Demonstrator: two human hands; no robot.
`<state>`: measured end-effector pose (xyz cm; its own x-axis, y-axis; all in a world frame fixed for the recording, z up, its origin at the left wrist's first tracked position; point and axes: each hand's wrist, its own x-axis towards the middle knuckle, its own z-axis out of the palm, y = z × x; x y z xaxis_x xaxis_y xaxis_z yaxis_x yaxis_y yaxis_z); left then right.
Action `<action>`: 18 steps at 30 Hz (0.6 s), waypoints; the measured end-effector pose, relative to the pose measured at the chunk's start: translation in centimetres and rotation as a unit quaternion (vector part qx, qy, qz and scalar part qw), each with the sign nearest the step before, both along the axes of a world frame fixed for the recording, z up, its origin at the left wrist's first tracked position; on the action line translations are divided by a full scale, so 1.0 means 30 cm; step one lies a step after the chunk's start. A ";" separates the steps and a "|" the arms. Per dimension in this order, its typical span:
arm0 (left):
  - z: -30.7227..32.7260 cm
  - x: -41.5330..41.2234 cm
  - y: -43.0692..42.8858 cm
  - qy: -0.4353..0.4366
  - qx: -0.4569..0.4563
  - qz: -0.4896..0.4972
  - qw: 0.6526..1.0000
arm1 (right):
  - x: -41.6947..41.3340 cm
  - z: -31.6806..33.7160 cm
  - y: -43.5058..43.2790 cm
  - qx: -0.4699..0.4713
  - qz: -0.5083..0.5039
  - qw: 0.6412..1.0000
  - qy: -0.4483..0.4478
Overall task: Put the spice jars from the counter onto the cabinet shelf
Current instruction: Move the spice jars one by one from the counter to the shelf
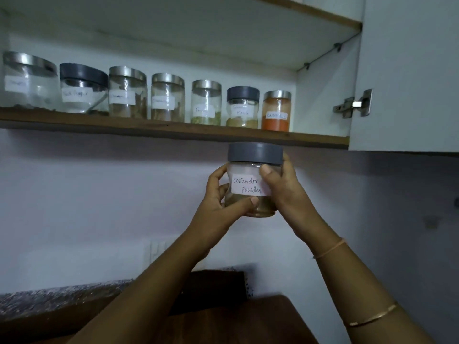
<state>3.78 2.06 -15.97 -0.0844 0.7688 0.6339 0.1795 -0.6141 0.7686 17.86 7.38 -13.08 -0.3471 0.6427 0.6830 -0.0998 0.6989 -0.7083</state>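
Observation:
A glass spice jar [250,188] with a grey lid and a white label reading "Coriander Powder" is held up just below the front edge of the cabinet shelf [173,130]. My left hand [221,197] grips its lower left side and my right hand [283,187] grips its right side, thumb across the label. On the shelf stands a row of several labelled jars, from a large steel-lidded jar [27,83] at the left to a jar of orange-red powder [276,111] at the right end.
The open cabinet door [407,75] with its metal hinge [352,105] hangs to the right of the shelf. An upper shelf [310,9] lies above. The speckled counter [57,299] and a dark wooden surface [248,321] lie below. A wall switch plate [156,252] sits behind my left arm.

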 end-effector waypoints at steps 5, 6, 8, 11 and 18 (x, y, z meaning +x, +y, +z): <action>0.098 0.093 0.146 -0.001 0.067 0.004 0.998 | 0.067 0.096 0.057 0.056 -0.039 0.998 -0.002; 0.116 0.114 0.170 0.011 0.077 -0.001 0.997 | 0.082 0.118 0.073 0.058 -0.046 0.997 0.012; 0.149 0.149 0.210 0.039 0.095 -0.004 0.995 | 0.105 0.162 0.101 0.069 -0.067 0.995 0.027; 0.205 0.193 0.244 0.091 0.138 0.033 0.986 | 0.143 0.223 0.145 0.088 -0.087 0.992 0.040; 0.295 0.179 0.352 0.293 0.271 0.336 0.853 | 0.218 0.360 0.289 0.129 -0.151 0.977 0.083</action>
